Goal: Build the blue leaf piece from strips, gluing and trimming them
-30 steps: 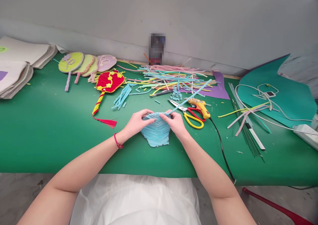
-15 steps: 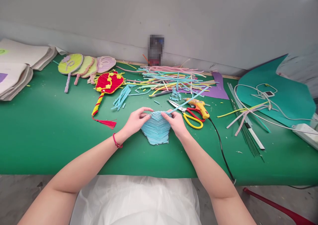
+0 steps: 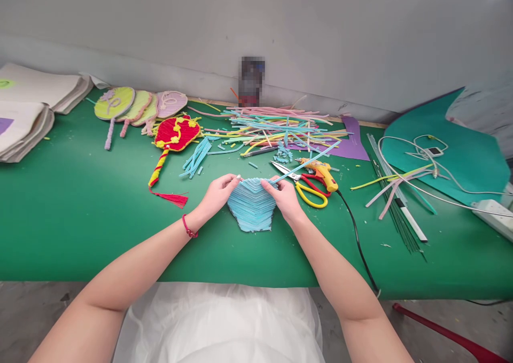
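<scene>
A light-blue fan-shaped panel (image 3: 253,209), covered in pipe cleaners laid in a V pattern, is held just over the table's front half. My left hand (image 3: 217,196) pinches its upper left edge between thumb and fingers. At the upper right edge, my right hand (image 3: 285,198) grips the panel with its thumb on the front. A loose blue pipe cleaner (image 3: 315,161) runs from under the right thumb up to the right. Close to that hand lie scissors (image 3: 310,189) with red and yellow handles and a yellow glue gun (image 3: 324,173).
Several colored pipe cleaners (image 3: 276,125) are heaped at the back on the green table (image 3: 100,218). Finished fans (image 3: 176,133) lie at the back left, beside cut blue pieces (image 3: 196,157). Paper stacks (image 3: 40,87) sit far left; wires, a marker (image 3: 412,221) and teal sheet (image 3: 473,149) are right.
My left hand has slid a little left along the panel's top edge, baring more of the upper left corner. My right hand and the loose pipe cleaner have hardly moved.
</scene>
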The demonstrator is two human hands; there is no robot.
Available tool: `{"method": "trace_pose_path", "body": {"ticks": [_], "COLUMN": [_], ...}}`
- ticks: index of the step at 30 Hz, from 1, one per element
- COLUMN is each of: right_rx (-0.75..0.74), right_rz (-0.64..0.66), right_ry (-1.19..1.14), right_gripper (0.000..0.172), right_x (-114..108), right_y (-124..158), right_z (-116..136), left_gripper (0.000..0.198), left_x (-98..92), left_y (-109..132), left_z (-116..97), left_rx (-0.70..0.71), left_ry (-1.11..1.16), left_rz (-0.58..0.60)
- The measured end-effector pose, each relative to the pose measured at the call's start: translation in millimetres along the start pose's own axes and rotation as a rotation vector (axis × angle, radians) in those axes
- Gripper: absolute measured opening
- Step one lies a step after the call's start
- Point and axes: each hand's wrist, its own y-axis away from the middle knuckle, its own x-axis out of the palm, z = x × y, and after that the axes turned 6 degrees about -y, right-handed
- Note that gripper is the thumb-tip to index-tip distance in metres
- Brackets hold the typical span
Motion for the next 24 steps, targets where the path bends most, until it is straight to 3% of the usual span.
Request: {"method": "trace_pose_path", "body": {"ticks": [6,13,17,20,24], "right_rx": [-0.001,-0.002,0.007,0.018,0.000], "right_rz": [-0.015,-0.010,-0.014,-0.005,0.034], "right_ry": [0.004,-0.026,-0.036,-0.058,-0.043], "right_gripper": [0.041,0.037,0.037,0.037,0.037], "right_x": [0.6,-0.7,-1.3,-0.5,3.4], "right_y": [-0.4,0.5,0.9,1.0,1.9], "right_z": [-0.4,2.0,3.6,2.8,-0.7], "left_gripper": [0.038,0.029,0.038,0.039,0.034], "left_x": [0.4,-18.1,-23.6,-19.9,-11.1], "left_y": [-1.7,-6.1,-2.2,0.6,1.1], "left_z": [6.8,-1.9,-7.2,-8.0,-6.4], "left_rx": [-0.011,0.014,0.069,0.108,0.171], "left_ry": [-0.013,-0.010,-0.072,-0.128,-0.146], "left_rz": [-0.023,-0.177,-0.236,-0.218,-0.050]}}
